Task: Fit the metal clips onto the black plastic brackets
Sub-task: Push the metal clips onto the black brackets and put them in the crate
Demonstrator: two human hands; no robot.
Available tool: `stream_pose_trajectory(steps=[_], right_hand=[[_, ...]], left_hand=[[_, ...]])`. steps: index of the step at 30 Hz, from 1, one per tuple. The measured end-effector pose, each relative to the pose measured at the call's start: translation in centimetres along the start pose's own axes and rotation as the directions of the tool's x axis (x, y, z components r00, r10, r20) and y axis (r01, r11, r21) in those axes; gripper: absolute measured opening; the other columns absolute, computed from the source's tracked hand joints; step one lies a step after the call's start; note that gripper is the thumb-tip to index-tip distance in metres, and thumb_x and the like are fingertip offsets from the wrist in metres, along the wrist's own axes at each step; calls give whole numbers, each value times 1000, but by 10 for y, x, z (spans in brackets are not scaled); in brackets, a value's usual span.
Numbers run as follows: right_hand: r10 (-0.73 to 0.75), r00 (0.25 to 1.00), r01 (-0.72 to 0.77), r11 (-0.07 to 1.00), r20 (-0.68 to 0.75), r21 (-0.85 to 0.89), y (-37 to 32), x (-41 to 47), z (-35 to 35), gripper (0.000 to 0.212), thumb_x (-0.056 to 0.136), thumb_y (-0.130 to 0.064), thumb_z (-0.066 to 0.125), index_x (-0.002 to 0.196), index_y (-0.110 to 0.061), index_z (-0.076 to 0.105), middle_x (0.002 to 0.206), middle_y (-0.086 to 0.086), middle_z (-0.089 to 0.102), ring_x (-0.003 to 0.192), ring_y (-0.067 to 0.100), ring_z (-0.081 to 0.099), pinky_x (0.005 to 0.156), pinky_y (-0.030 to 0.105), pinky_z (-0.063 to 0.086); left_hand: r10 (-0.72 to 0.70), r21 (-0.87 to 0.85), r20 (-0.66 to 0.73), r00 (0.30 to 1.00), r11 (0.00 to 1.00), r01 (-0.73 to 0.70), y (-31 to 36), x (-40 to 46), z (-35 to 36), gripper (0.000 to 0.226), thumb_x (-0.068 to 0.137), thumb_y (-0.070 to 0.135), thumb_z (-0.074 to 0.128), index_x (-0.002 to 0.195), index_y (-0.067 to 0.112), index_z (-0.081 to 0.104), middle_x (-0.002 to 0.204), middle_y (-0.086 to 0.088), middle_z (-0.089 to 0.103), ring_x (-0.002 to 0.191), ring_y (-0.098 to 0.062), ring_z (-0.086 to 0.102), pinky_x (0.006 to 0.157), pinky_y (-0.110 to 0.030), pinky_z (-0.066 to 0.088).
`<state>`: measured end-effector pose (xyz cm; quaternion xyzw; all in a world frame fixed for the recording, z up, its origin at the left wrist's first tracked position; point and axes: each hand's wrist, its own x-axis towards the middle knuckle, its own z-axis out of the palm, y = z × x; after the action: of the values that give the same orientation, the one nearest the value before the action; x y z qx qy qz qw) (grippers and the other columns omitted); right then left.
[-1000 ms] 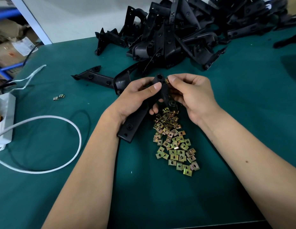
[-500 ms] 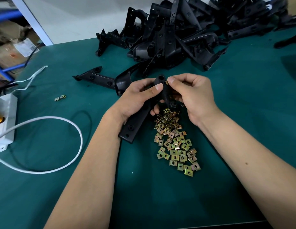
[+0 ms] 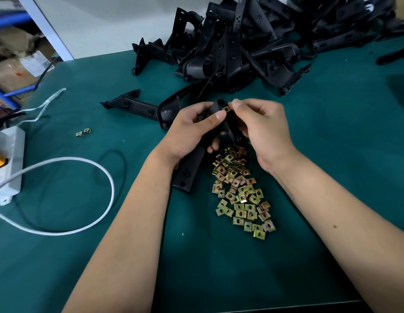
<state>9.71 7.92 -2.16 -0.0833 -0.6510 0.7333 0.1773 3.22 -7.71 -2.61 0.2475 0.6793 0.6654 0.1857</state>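
**Clip at the bracket's tip, not yet seated**

While my left hand (image 3: 187, 132) wraps around the middle of the black bracket (image 3: 189, 170) and lifts its upper end off the green surface (image 3: 332, 143), my right hand (image 3: 262, 129) pinches one metal clip (image 3: 226, 108) between thumb and forefinger, right at the bracket's top end. My left thumb sits just below the clip, touching the plastic. The bracket's lower end slants down toward me, close beside the loose pile of clips (image 3: 239, 188) on the surface. I cannot tell whether the clip has begun to slide over the edge or only rests against it.

Here is what I judge could go wrong. The clip is small and my pinch covers most of it, so if I push at an angle it may cock sideways and jam rather than slide on square. If it springs out of my fingertips, it would likely drop into the pile below, or skitter across the cloth like the two stray clips (image 3: 83, 132) lying far to my left. Pressing hard while my left hand holds only the middle could twist the bracket in my grip, and its lower end might sweep the pile and scatter it. Behind my hands lies a heap of brackets (image 3: 253, 41), so a clip flung forward could vanish among them.
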Motion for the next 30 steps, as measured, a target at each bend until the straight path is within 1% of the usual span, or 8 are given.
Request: stream_pose_trajectory(steps=[7, 10, 12, 15, 22, 24, 27, 30], right_hand=[[117, 984, -126, 990, 132, 66, -3, 3, -6, 34, 105, -26, 59, 105, 5, 75, 103, 32, 73, 82, 44, 71, 80, 55, 59], [129, 973, -128, 992, 190, -20, -5, 10, -15, 36, 106, -37, 55, 111, -9, 77, 106, 16, 77, 97, 29, 75, 83, 41, 61], [60, 992, -43, 987, 109, -154, -4, 17, -24, 37, 107, -40, 52, 108, -14, 78, 102, 8, 79, 99, 23, 75, 76, 35, 60], [-70, 996, 87, 869, 54, -486, -1, 25, -43, 35, 105, -43, 55, 97, -20, 80, 94, -1, 79, 94, 13, 73, 81, 39, 58], [53, 903, 337, 530, 427, -778, -2, 24, -43, 11, 84, -37, 83, 85, -28, 77, 95, -4, 64, 101, 18, 54, 88, 32, 37], [55, 904, 334, 529, 425, -780, -2, 23, -42, 12, 86, -35, 82, 85, -25, 75, 95, -4, 65, 101, 17, 52, 87, 33, 38], [-12, 911, 349, 555, 412, -755, -1, 22, -39, 11, 90, -28, 79, 86, -20, 71, 87, -11, 68, 84, 6, 59, 79, 27, 46], [-92, 949, 242, 824, 301, -513, 0, 18, -30, 11, 95, -15, 73, 88, -17, 65, 79, -6, 73, 71, 3, 65, 69, 17, 49]], left_hand=[[48, -14, -52, 997, 999, -49, -3, -1, 2, 16, 103, 16, 62, 115, 6, 63, 76, -11, 69, 49, -21, 53, 44, -26, 46], [26, -69, -84, 996, 997, -31, -3, 1, 1, 14, 103, 20, 62, 112, 9, 63, 75, -6, 69, 50, -19, 55, 45, -25, 46], [-5, -165, -142, 990, 986, -18, -4, 2, -2, 13, 103, 22, 61, 106, 9, 61, 77, -7, 67, 52, -19, 53, 45, -25, 45], [-38, -298, -237, 971, 954, -35, -5, 3, -10, 14, 102, 22, 62, 99, 9, 58, 79, -9, 62, 55, -20, 50, 46, -25, 42], [-98, -440, -189, 977, 898, 4, -7, 3, -21, 19, 90, 18, 72, 100, 12, 56, 86, -6, 60, 66, -16, 52, 54, -21, 44], [-85, -415, -182, 980, 910, 2, -8, 2, -20, 27, 85, 15, 77, 103, 11, 57, 87, -6, 58, 66, -15, 51, 55, -21, 43], [-33, -326, -144, 989, 945, -16, -8, 1, -19, 46, 77, 13, 83, 114, 7, 55, 87, -4, 60, 63, -14, 50, 54, -23, 41], [-13, -247, -121, 993, 969, -17, -7, 0, -19, 60, 80, 5, 80, 131, -1, 50, 85, -1, 65, 59, -13, 50, 51, -23, 40]])
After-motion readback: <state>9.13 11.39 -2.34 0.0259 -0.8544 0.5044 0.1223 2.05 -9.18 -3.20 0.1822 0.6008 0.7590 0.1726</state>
